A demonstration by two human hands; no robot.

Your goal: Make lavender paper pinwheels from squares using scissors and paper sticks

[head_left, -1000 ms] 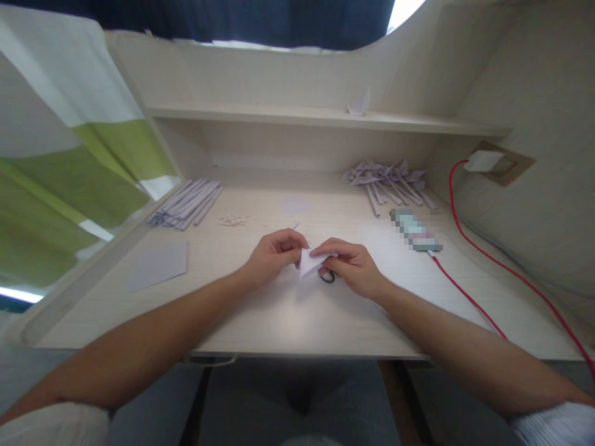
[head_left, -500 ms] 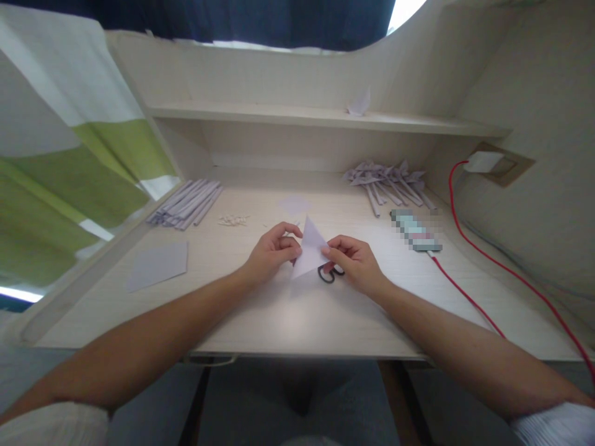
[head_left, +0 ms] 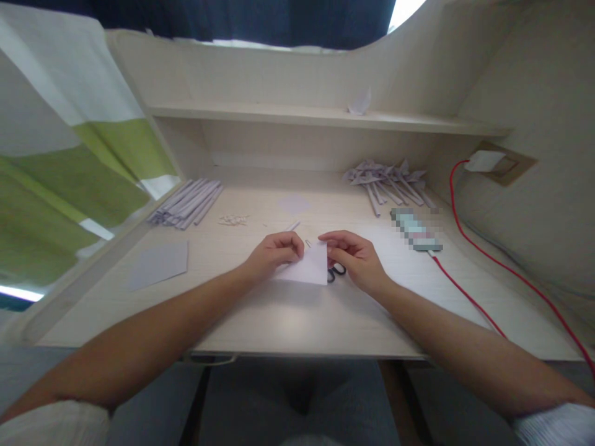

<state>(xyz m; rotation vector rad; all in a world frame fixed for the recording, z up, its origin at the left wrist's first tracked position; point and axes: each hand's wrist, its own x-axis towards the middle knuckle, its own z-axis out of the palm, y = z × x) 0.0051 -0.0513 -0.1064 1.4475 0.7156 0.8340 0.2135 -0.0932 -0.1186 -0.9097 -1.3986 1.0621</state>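
A small white sheet of paper (head_left: 307, 267) is held low over the desk in front of me, its lower edge facing me. My left hand (head_left: 279, 253) pinches its left side between thumb and curled fingers. At the right edge is my right hand (head_left: 354, 255), thumb against the paper and index finger stretched along the top; the other fingers are curled and partly hidden. Black scissor handles (head_left: 336, 272) show beneath my right hand, the blades covered. Behind the paper lie a thin white stick (head_left: 292, 227) and a tiny piece too small to name.
Rolled paper sticks (head_left: 186, 203) lie at left, near a stack of paper (head_left: 158, 265) and small pale bits (head_left: 233, 220). Paper pinwheels on sticks (head_left: 385, 179) are piled back right. A phone (head_left: 415, 230) trails a red cable (head_left: 469, 299). Another paper square (head_left: 294, 203) lies farther back.
The paper was a raised, folded triangle between both hands; now it shows as a flatter, squarer sheet held lower. My right index finger has straightened along its top.
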